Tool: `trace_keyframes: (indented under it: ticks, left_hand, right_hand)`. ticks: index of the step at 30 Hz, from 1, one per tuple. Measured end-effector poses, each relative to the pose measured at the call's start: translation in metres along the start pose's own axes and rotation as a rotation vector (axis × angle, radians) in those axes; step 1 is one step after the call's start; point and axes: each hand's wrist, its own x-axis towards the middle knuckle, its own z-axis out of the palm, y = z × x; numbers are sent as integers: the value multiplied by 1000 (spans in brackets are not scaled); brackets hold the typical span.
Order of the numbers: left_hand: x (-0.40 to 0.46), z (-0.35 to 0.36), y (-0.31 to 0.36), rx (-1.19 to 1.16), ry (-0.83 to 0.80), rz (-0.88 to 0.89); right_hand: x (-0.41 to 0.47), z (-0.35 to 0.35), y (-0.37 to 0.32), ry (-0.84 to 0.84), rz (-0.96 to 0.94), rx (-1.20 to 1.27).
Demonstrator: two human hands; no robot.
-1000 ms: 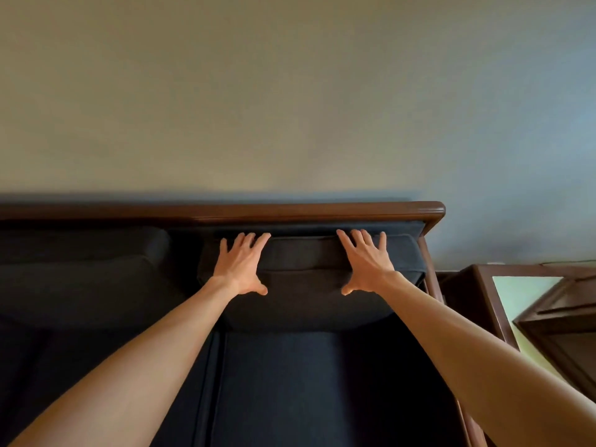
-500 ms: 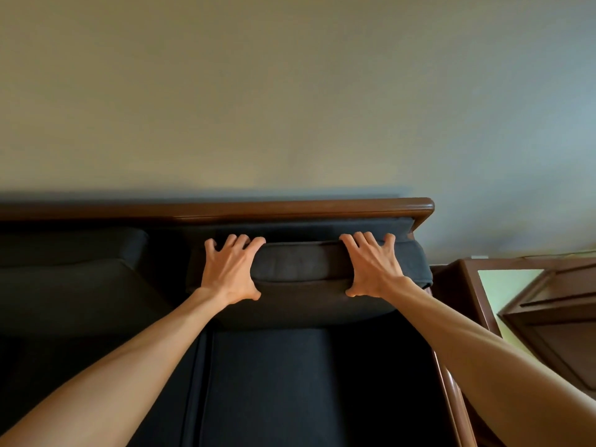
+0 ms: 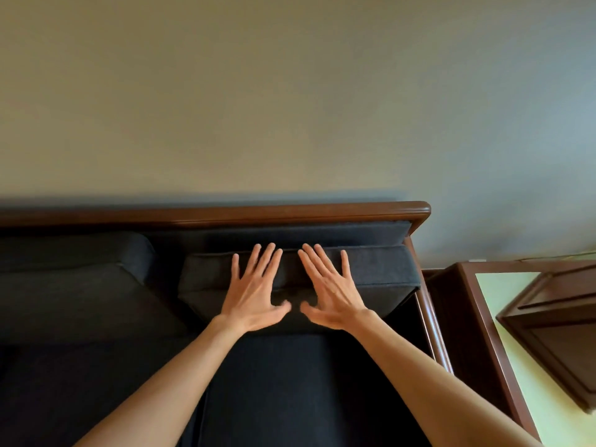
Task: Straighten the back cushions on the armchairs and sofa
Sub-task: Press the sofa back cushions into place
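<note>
Both hands, left [image 3: 254, 298] and right [image 3: 332, 295], have let go and slid together, fingers [image 3: 269, 259] spread flat, gripping nothing, patting the cushion [image 3: 380, 269] square.

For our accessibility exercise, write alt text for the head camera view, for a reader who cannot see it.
Two bare hands, left hand and right hand, lie flat and open, side by side on a dark back cushion at the right end of a wood-framed sofa. A second cushion sits to the left; a wooden side table stands to the right.
</note>
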Motion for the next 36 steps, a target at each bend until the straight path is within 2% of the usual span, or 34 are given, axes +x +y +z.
trace_keyframes:
  ticks: [2, 6, 12, 15, 18, 21, 26, 31, 36]
  left_hand:
    - [-2, 9, 9, -20, 16, -9]
    - [-8, 14, -23, -43, 97, -53]
    - [-30, 14, -71, -47, 136, -212]
    - [-36, 10, -76, -57, 88, -282]
    - [-33, -3, -71, -92, -32, -313]
    - [-41, -24, -70, -168, -96, -256]
    - [-68, -75, -111, -284, -86, -219]
    - [-105, -115, -194, -226, -1, -278]
    - [-137, -138, -321, -154, 194, -325]
  right_hand:
    - [-1, 8, 0, 32, -15, 21]
    - [-10, 8, 44, 114, 115, -36]
    - [-48, -3, 107, 61, 286, -69]
    - [-51, -8, 106, 20, 321, -45]
    - [-44, -18, 93, -58, 398, -5]
    - [-31, -33, 54, -32, 391, 52]
    - [13, -53, -57, 29, 113, 100]
    - [80, -62, -197, 48, -65, 264]
    - [147, -37, -338, 40, -134, 268]
